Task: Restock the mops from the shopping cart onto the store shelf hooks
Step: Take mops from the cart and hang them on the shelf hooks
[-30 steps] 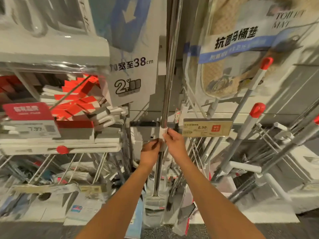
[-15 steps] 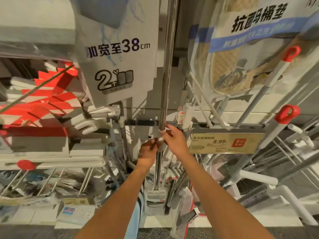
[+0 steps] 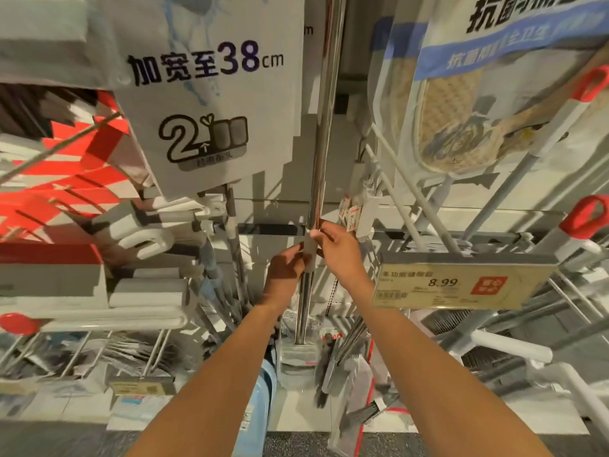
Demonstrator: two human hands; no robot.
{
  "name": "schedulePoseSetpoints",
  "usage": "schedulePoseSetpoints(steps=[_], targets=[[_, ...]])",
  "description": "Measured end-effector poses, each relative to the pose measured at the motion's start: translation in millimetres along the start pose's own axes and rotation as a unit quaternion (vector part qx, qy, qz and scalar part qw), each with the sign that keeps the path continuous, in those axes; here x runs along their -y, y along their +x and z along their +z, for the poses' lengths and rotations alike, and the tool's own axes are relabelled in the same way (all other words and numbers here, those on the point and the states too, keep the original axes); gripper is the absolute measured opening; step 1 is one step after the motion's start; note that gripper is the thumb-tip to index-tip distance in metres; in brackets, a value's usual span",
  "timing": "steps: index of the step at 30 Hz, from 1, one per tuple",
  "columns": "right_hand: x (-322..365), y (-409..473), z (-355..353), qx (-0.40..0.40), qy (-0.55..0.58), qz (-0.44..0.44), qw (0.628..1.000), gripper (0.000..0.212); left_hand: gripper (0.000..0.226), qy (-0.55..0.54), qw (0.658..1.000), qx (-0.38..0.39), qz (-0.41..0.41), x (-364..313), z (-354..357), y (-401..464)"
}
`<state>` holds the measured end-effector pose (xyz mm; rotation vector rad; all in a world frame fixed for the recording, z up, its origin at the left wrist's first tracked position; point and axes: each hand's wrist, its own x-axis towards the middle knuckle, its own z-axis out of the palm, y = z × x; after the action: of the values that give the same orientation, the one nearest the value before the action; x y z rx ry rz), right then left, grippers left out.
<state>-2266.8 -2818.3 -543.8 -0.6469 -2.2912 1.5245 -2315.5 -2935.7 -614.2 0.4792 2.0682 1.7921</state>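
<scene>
Just left of the price tag (image 3: 461,285), a mop (image 3: 321,133) stands nearly upright in front of the shelving, its chrome pole running up out of view and its head (image 3: 298,356) hanging low, well below the tag. Both hands meet on the white collar (image 3: 310,249) partway up the pole: the left hand (image 3: 285,272) curls round it from the left and the right hand (image 3: 339,249) pinches it from the tag's side, fingertips (image 3: 318,229) at the collar's top edge. Holding at that joint probably lets the person steady the long pole and steer its unseen top end toward a hook; whether it has caught one cannot be told. Left of the tag, beyond the pole, a card (image 3: 211,103) printed "38cm" hangs over stacked white and red mop parts (image 3: 99,206). Right of the tag, other handles with red loops (image 3: 590,212) lean outward, likely already hung. The cart is not in view.
</scene>
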Motion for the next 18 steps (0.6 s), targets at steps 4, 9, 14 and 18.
schedulePoseSetpoints(steps=[4,9,14,18], targets=[[3.9,7.1,3.6,-0.015,0.002,0.044,0.999,0.024,0.035,-0.055,0.998,-0.005,0.021,-9.1,2.5,5.6],[4.9,14.8,0.7,0.000,-0.024,0.050,0.998,0.025,0.033,-0.080,0.996,-0.010,0.031,-6.3,5.7,15.7],[-2.2,26.8,-6.5,0.004,-0.024,0.064,0.998,0.027,0.044,-0.100,0.995,-0.026,-0.005,-3.4,15.3,30.9],[-0.3,34.9,-9.7,0.008,-0.003,0.093,0.996,0.010,0.040,-0.126,0.991,-0.035,-0.031,-5.6,19.4,42.5]])
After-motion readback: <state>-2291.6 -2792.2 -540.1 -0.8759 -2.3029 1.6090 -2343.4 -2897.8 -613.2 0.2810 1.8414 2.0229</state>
